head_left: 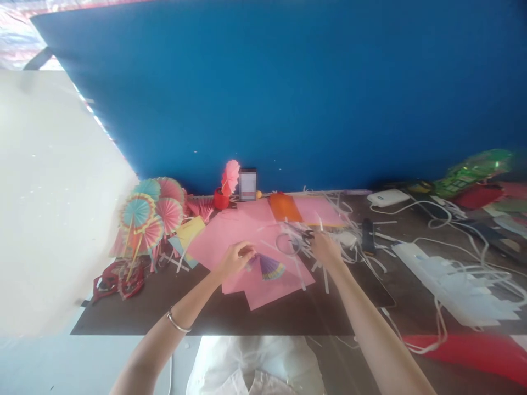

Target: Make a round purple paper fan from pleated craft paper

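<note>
A small purple folded paper fan point(270, 267) with a yellowish edge spreads out over the pink sheets. My left hand point(239, 258), a bangle on its wrist, pinches the fan's narrow end. To the right, my right hand point(325, 247) is closed at the dark handles of a pair of scissors point(307, 236); the blades point left. Its fingertips are partly hidden. Between the hands lies a clear roll of tape point(288, 243). Pink paper sheets point(247, 219) cover the middle of the table beneath both hands, with white paper strips scattered near my right hand.
Finished paper fans point(150, 214) cluster at the left, above a red decoration point(119, 280). A phone point(248, 184) leans on the blue partition point(263, 99) beside a red tape roll point(221, 198). Orange paper point(285, 207) lies behind. Power strips point(444, 285) and tangled cables occupy the right.
</note>
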Demonstrator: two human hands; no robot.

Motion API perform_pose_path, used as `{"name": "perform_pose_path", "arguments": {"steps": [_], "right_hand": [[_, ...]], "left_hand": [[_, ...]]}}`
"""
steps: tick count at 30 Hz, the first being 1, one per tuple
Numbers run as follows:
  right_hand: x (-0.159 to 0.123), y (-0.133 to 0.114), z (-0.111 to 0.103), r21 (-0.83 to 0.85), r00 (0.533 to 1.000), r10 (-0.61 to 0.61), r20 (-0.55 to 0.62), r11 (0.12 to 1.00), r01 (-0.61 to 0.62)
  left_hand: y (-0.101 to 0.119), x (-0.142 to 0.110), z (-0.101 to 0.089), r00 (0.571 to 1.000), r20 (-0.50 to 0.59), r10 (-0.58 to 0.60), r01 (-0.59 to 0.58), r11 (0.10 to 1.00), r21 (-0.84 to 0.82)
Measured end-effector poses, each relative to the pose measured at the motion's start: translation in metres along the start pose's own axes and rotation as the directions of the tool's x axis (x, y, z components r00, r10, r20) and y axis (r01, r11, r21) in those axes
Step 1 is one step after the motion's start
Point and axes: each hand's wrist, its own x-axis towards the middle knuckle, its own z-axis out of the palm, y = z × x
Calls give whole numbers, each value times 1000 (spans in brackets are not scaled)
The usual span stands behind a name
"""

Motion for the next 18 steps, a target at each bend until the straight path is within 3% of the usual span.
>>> {"name": "perform_pose_path", "arguments": {"steps": [6, 9, 13, 18], "right_hand": [[-17, 6, -13, 197, 986, 68, -153, 980, -37], [-26, 8, -12, 329, 980, 53, -190, 944, 13], [-37, 7, -5, 441, 977, 64, -202, 897, 32], [-48, 1, 3, 537, 984, 71, -164, 843, 28]], "left_hand": [[-7, 12, 2, 1000, 7, 17, -18, 999, 37], [-19, 23, -3, 1000, 11, 28, -29, 983, 179], [-29, 32, -15, 982, -29, 186, -140, 822, 552], [-23, 34, -17, 967, 171, 189, -255, 694, 674]]}}
